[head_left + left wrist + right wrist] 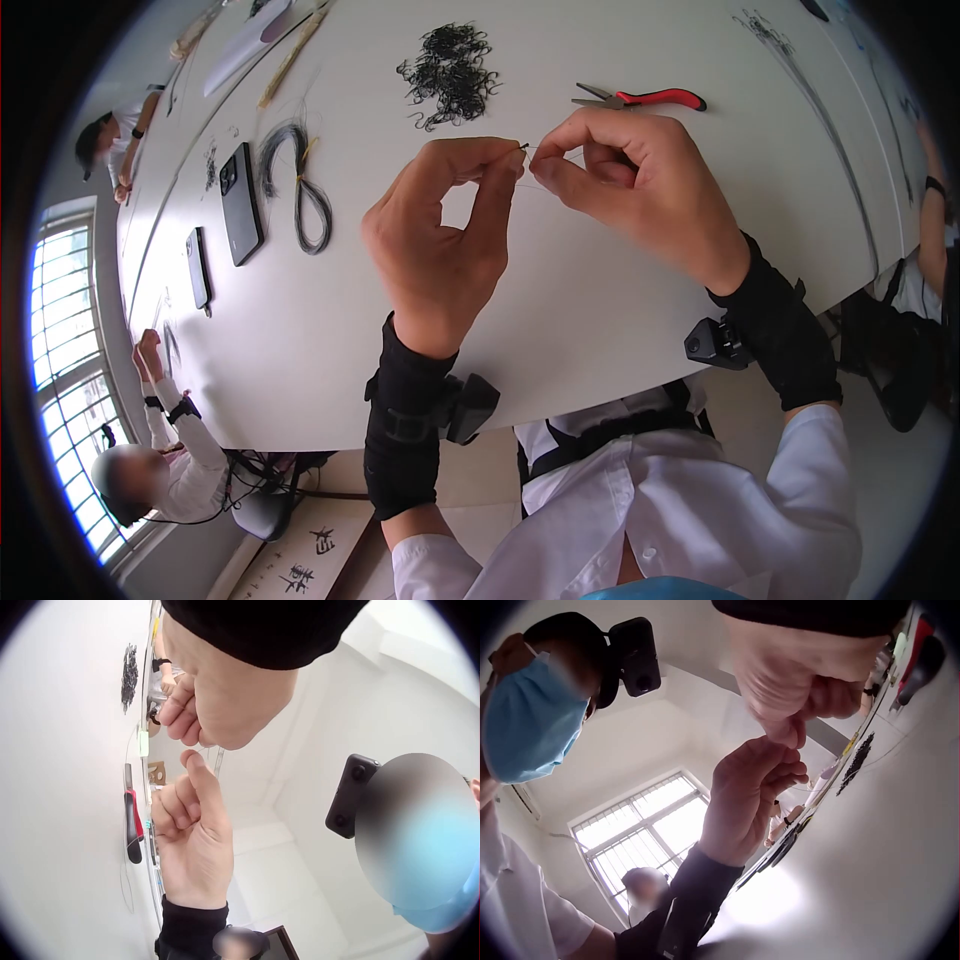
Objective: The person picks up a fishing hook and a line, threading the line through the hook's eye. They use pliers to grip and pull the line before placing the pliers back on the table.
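In the head view my left hand (pixel 440 240) pinches a small black hook (pixel 524 147) between thumb and forefinger, with only its dark end showing. Close beside it, thumb and forefinger of my right hand (pixel 640 180) pinch a thin line (pixel 572 154) that runs at the hook. The other right fingers are curled in. Both hands are raised over the table, fingertips nearly meeting. Beyond the left hand lies a heap of black hooks (pixel 450 75). Pliers with red and black handles (pixel 665 97) lie just past the right hand, jaws parted.
A tied bundle of grey line (pixel 318 215) and two phones, one large (pixel 240 205) and one smaller (pixel 198 268), lie on the white table (pixel 300 350) at left. Long grey strands (pixel 825 120) stretch along the right. Other people sit around the table.
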Demonstrator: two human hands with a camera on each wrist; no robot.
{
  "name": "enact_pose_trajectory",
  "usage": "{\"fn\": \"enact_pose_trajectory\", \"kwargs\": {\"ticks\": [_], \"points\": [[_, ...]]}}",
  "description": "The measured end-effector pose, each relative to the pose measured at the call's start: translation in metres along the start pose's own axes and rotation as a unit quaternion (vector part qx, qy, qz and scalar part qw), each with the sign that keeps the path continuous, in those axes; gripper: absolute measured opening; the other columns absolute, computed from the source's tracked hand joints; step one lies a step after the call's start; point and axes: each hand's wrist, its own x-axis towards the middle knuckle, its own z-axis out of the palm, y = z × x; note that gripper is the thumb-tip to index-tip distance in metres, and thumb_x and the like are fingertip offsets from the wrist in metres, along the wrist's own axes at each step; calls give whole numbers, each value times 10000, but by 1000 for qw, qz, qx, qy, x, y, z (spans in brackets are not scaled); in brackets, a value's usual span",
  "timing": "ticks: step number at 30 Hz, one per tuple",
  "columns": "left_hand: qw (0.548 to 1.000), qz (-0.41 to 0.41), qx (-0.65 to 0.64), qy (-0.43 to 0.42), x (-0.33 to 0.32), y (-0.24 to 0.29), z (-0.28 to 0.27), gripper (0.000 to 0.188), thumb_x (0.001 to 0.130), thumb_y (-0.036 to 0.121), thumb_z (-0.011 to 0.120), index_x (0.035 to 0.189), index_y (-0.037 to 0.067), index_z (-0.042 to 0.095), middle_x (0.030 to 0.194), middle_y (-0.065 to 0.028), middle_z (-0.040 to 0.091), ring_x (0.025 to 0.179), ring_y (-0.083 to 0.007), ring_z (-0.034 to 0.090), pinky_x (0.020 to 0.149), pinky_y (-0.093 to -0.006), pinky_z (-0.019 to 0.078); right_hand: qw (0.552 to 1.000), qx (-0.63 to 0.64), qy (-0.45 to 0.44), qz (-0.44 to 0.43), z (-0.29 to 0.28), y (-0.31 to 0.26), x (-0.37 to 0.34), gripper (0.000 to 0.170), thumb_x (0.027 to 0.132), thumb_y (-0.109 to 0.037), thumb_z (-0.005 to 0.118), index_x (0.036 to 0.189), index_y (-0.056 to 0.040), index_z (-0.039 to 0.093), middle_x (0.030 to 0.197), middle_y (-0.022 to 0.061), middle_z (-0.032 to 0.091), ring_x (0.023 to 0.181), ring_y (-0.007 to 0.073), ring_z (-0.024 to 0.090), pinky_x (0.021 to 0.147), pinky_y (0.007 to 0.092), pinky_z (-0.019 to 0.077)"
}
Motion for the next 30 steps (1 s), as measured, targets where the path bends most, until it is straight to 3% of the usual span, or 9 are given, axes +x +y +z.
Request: {"fn": "enact_pose_trajectory", "kwargs": {"ticks": [2,5,8,12,18,21,24,27,30], "points": [[1000,10,12,2,1,-3,0,115,842,-36,774,915,18,704,836,-61,744,724,-151,710,677,-259,558,986,-105,57,-116,6,-2,-2,99,866,-81,752,935,-41,693,628,20,505,531,126,419,503,295,357],[999,25,41,-17,1,-5,0,113,846,-31,770,917,27,705,835,-60,736,710,-166,705,662,-263,554,957,-168,102,-215,9,0,0,111,855,-75,761,922,-53,675,675,60,543,554,190,454,518,334,393],[996,28,64,-53,1,-1,0,111,850,-30,762,923,31,706,834,-65,731,700,-182,701,651,-269,550,974,-122,89,-168,-1,-5,3,94,887,-97,753,938,-51,687,621,31,472,533,142,416,508,305,361],[994,38,53,-84,-1,4,1,109,852,-29,761,927,28,706,841,-71,739,707,-183,706,658,-271,554,998,-30,37,-29,-7,1,3,75,958,-105,722,988,-36,720,627,-76,336,587,24,316,536,228,282],[998,8,-30,-46,-2,3,1,112,848,-34,766,930,11,705,855,-68,753,738,-161,718,700,-260,570,997,54,2,54,-5,2,3,78,955,-96,711,1000,-35,727,623,-83,339,585,16,310,536,226,269],[1000,-2,-15,-18,-2,-1,-1,116,849,-40,764,934,13,706,854,-69,751,737,-155,715,698,-261,569,1000,-14,18,-6,3,1,0,70,907,-78,722,942,-27,689,592,6,415,530,85,370,503,270,315],[1000,2,25,-12,-1,-1,-2,112,853,-34,764,932,19,706,853,-68,746,731,-154,711,683,-264,562,982,-101,64,-143,6,-1,-1,80,886,-59,735,938,-34,679,624,24,470,535,118,397,506,286,339],[997,15,63,-39,0,0,-2,106,856,-29,762,926,27,705,853,-68,743,731,-156,711,669,-266,556,971,-124,88,-185,6,-5,-1,88,878,-54,749,930,-42,679,655,37,509,542,143,417,512,291,359],[995,23,60,-70,-2,1,-1,100,859,-32,756,918,30,704,855,-66,745,740,-158,717,665,-267,555,986,-73,65,-134,0,0,0,66,918,-46,736,974,-30,706,669,-38,447,585,53,356,541,236,309]]}}
